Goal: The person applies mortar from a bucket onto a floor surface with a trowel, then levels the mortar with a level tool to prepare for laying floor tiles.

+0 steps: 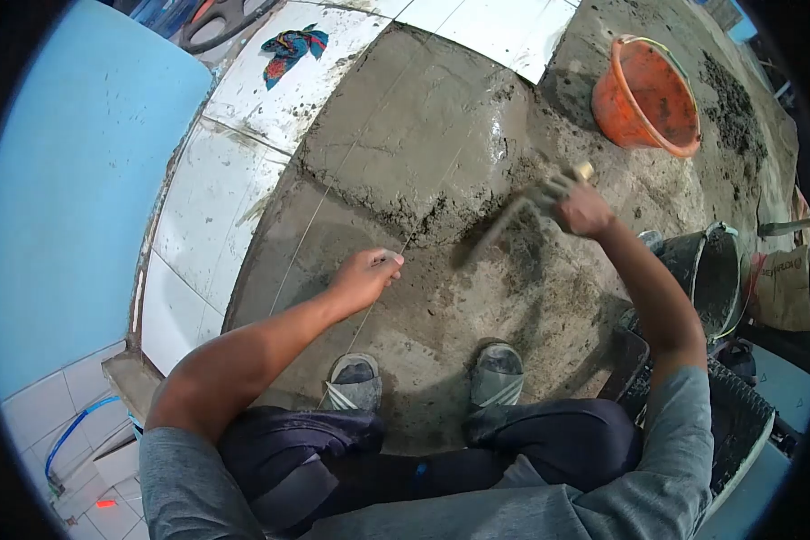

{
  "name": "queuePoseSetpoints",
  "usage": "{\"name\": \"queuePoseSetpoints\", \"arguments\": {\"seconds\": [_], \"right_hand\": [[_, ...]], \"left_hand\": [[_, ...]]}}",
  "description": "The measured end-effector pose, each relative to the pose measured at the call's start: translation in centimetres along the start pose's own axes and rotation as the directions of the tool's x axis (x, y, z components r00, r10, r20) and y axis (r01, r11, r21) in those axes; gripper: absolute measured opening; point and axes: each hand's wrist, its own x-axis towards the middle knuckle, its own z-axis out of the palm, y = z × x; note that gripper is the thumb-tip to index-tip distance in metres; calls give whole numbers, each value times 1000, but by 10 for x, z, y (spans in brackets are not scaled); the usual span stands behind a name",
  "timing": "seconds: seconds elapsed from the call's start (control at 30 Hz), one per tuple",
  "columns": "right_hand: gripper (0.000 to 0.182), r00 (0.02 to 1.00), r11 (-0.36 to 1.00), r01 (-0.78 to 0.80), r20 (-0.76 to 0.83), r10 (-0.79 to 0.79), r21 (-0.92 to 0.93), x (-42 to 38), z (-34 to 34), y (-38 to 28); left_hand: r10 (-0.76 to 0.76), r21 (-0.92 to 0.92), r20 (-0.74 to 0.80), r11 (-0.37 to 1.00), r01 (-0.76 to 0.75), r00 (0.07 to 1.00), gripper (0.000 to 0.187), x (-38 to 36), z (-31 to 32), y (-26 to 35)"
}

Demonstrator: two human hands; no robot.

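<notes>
My right hand (578, 205) is closed around a trowel, its light handle end (584, 170) showing above the fist. Motion blurs the trowel's blade (495, 232), which points down-left over the rough edge of the wet mortar bed (414, 126). My left hand (369, 277) is closed in a pinch, with a thin taut string (409, 243) running at its fingertips. A second string (319, 205) stretches roughly parallel, further left across the mortar.
White tiles (216, 193) line the left side by a blue wall (90, 162), with a patterned rag (290, 52) on them. An orange bucket (619, 112) lies tilted at upper right. A dark bucket (713, 279) stands right. My sandalled feet (355, 382) are on the floor below.
</notes>
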Motion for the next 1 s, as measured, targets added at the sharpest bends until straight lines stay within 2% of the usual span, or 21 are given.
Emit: {"name": "queuePoseSetpoints", "arguments": {"seconds": [0.03, 0.1, 0.13, 0.17, 0.2, 0.3, 0.4, 0.43, 0.47, 0.53, 0.6, 0.67, 0.7, 0.8, 0.87, 0.93, 1.0], "right_hand": [[36, 1000, 994, 3, -25, -1, 107, 24, -6, 5], [33, 973, 986, 163, -162, -165, -24, 62, 4, 22], [25, 901, 970, 241, -362, -240, -44, 76, 7, 27], [24, 932, 970, 240, -270, -242, -39, 74, 7, 32], [23, 954, 970, 242, -173, -244, -33, 77, -32, 15], [27, 977, 993, 122, -175, -122, -11, 60, -46, -11], [34, 985, 997, -80, -152, 80, 4, 15, -48, -12], [38, 968, 981, -181, -166, 190, 73, -1, -48, -11], [38, 916, 909, -347, -123, 381, 231, -12, -46, -13], [37, 723, 615, -614, 39, 690, 495, -27, -31, -15], [39, 592, 357, -598, 95, 801, 718, -29, 12, -5], [39, 503, 65, -445, 189, 843, 893, -22, 21, -13], [41, 402, -173, -462, 379, 833, 870, -13, -5, -27], [40, 305, -135, -489, 314, 899, 862, 5, 39, -53], [40, 378, -190, -390, 345, 859, 901, 29, 16, -86], [42, 461, -189, -313, 323, 826, 931, 63, 32, -106], [46, 396, 2, -598, 293, 870, 802, 92, 20, -120]], "left_hand": [[5, -2, -12, 1000, -5, 1000, 41, -1, 2, -1], [18, 0, -30, 1000, -18, 999, 41, 0, 4, -6], [15, -4, -36, 1000, -15, 999, 40, 3, 3, -10], [13, -10, -41, 1000, -14, 999, 40, 5, 2, -13], [10, -20, -46, 1000, -11, 999, 40, 8, 2, -16], [-52, 18, -47, 998, 53, 998, 40, 17, 2, -17], [-81, 35, -40, 996, 82, 996, 39, 32, 4, -23], [-68, 41, -28, 997, 69, 997, 38, 35, 5, -21], [-56, 47, -15, 997, 57, 998, 38, 33, 7, -22], [1, 109, -7, 994, -1, 1000, 39, 36, 11, -37], [87, 223, -7, 971, -83, 996, 44, 49, 9, -68], [6, 322, 29, 947, -16, 1000, 52, 36, 8, -51], [-31, 372, 39, 928, 14, 999, 56, 32, 6, -42], [-50, 465, 61, 885, 16, 997, 65, 23, 7, -46], [-21, 471, 76, 882, -18, 997, 63, 15, 7, -42], [22, 485, 66, 873, -51, 998, 58, 9, 5, -34], [70, 477, 60, 874, -90, 996, 57, 11, 3, -37]]}}
